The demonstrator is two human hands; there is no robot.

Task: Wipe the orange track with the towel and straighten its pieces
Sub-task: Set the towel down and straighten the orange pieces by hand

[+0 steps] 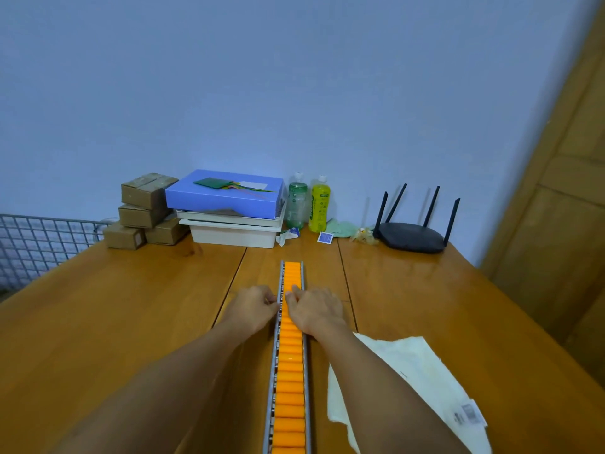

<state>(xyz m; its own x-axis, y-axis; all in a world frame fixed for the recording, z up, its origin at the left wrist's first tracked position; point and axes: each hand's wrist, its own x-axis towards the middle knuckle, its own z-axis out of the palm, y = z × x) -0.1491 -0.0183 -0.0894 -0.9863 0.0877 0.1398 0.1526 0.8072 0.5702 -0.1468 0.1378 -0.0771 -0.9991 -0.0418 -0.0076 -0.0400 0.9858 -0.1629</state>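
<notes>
Orange track [289, 371]: lies on the wooden table [131, 306], running straight from the near edge of the view away towards the wall, roughly along the table's centre line. It consists of a narrow grey metal channel filled with a single row of short orange pieces set crosswise, close-packed. The near pieces sit square to the rails; further along, beside the hands, alignment is harder to judge. Left hand [253, 306]: at the left rail, about two-thirds of the way along the track, thumb and curled fingers pinching the rail edge. Right hand [314, 308]: directly opposite, over the track's right side, fingers bent with tips down on an orange piece; the back of the hand hides the contact, so I cannot tell whether it grips or merely presses. Towel [422, 371]: white, rumpled, flat on the table just right of the track, partly under the right forearm, a label showing at its near corner, held by neither hand. Far end of table: black router [412, 237], two bottles [307, 203], blue box [226, 196] on white trays, stacked cardboard boxes [144, 211].
</notes>
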